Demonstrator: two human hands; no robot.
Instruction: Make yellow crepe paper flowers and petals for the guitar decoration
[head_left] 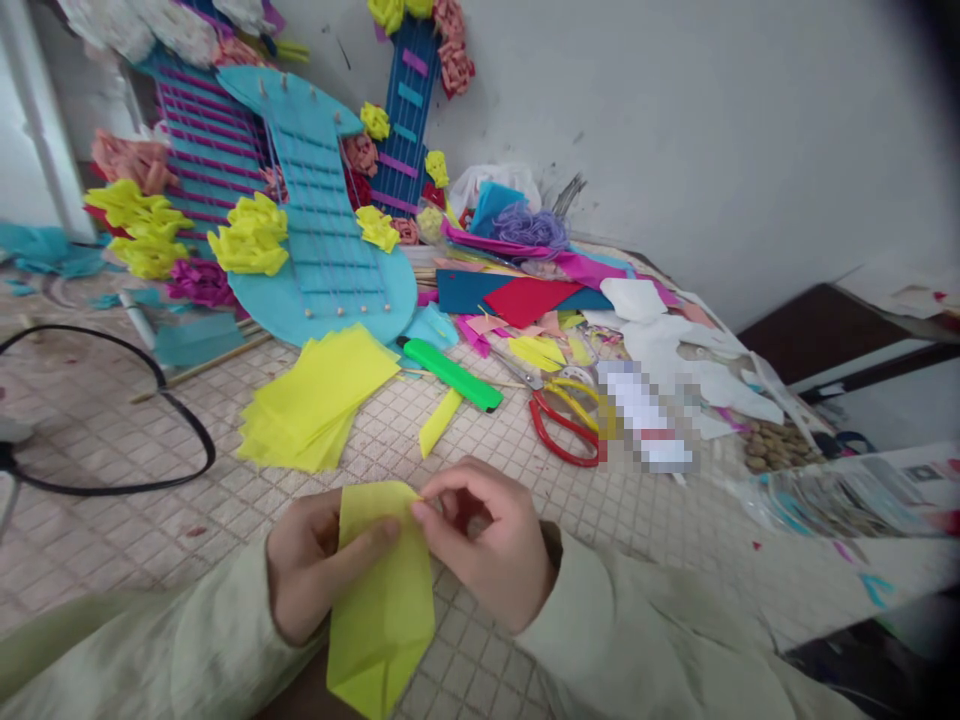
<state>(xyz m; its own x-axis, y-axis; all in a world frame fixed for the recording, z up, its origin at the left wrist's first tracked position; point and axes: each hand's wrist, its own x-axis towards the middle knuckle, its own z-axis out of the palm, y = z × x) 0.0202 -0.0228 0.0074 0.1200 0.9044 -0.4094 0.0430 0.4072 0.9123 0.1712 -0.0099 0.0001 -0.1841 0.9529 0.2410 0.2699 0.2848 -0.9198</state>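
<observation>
Between my hands is a sheet of yellow tissue paper (382, 610), upright, with crease lines near its lower end. My left hand (311, 565) grips it from the left, thumb lying across the front and fingers behind. At its top right corner, my right hand (484, 540) pinches the edge between thumb and forefinger. Just beyond lies a fanned stack of yellow tissue sheets (319, 400). To the right of that stack are a green box cutter (454, 375), a narrow yellow strip (440, 423) and red-handled scissors (562, 435).
Blue cardboard harp-like shapes (322, 240) with strings and paper flowers (251, 235) lean at the back left. Coloured paper (532, 300) and purple yarn (529, 228) are heaped behind. A black cable (206, 440) loops at left. Brown pebbles (776, 447) lie at right.
</observation>
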